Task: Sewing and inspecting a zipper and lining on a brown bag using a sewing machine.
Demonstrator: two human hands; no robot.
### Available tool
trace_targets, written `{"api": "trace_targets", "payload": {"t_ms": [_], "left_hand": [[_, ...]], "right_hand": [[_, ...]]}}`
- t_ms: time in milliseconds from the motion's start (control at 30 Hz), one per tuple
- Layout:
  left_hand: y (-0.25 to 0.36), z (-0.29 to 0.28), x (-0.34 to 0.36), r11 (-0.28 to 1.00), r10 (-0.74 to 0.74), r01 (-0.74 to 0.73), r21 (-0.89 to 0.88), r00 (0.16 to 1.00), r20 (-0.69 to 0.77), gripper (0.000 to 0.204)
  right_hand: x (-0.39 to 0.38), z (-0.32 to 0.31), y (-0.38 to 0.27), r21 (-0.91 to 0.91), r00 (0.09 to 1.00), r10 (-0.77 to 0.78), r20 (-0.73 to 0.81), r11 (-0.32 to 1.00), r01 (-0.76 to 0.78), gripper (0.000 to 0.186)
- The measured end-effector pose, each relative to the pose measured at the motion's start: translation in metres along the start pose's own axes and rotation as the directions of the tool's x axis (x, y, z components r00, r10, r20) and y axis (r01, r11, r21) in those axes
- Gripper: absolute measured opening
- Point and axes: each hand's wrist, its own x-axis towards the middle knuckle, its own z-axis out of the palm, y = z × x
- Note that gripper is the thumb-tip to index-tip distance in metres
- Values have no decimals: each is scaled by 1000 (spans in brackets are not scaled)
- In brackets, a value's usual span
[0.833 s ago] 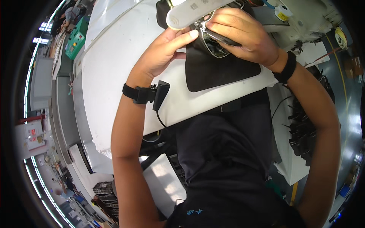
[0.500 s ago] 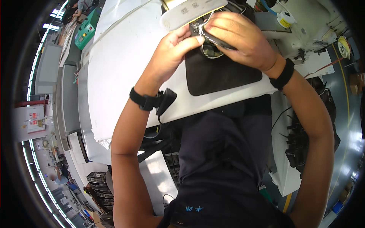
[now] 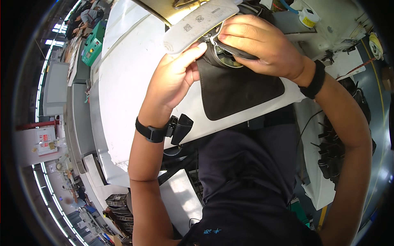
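Observation:
A dark brown, flat bag piece [image 3: 242,92] with rounded corners lies at the near edge of the white table. At its far end a silver-toothed zipper [image 3: 225,62] curves around a gap, with a greenish lining showing inside. My left hand [image 3: 176,74] pinches the bag piece beside the zipper's end, thumb on top. My right hand [image 3: 262,47] is closed over the zipper's other side, fingers bent around the dark edge. A pale, long, rounded machine cover [image 3: 197,26] hangs just beyond the hands and hides part of the work and some left fingertips.
The white tabletop [image 3: 131,86] extends to the left. At the right stand a pale machine body [image 3: 336,24] and a small white bottle [image 3: 308,17] with a blue tube. Dark bags [image 3: 328,160] hang below right. A green box [image 3: 93,44] is at far left.
The view has shifted, so the table and bag piece sit lower. More of the bag piece now shows below my hands. Both hands keep their hold near the zipper.

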Motion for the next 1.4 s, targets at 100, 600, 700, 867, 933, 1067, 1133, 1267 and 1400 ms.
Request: {"api": "trace_targets", "payload": {"t_ms": [100, 600, 700, 867, 933, 1067, 1133, 1267, 1400], "left_hand": [[-2, -3, 5, 996, -83, 84, 11, 995, -63, 47], [-18, 7, 6, 923, 242, -243, 299, 969, 41, 58], [-20, 6, 6, 935, 213, -215, 282, 976, 39, 59], [-21, 3, 9, 891, 285, -288, 351, 957, 61, 59], [-20, 1, 9, 921, 231, -231, 314, 972, 36, 60], [-11, -9, 8, 974, 60, -68, 218, 997, 44, 52], [-10, -11, 7, 971, 2, -12, 239, 999, 41, 49], [-10, -15, 12, 1000, -31, 31, 5, 997, 63, 41], [-12, -20, 17, 990, -76, 80, -117, 996, 37, 35]], "right_hand": [[2, -4, 4, 45, 1000, 9, 13, 999, -9, 42], [0, -1, -3, -16, 1000, 27, -9, 1000, -27, 41], [-1, 0, -3, -9, 999, 46, -29, 999, -46, 41], [1, 0, -2, -39, 1000, 7, -19, 999, -7, 41], [1, 0, -2, -26, 999, 31, -29, 999, -32, 42], [0, 2, -1, -22, 999, 22, -32, 999, -23, 43], [0, 3, -1, 1, 998, 30, -63, 1000, -30, 44], [0, 1, -1, -14, 998, 31, -47, 999, -32, 43], [1, -1, -1, 19, 999, 51, -19, 999, -50, 43]]}}
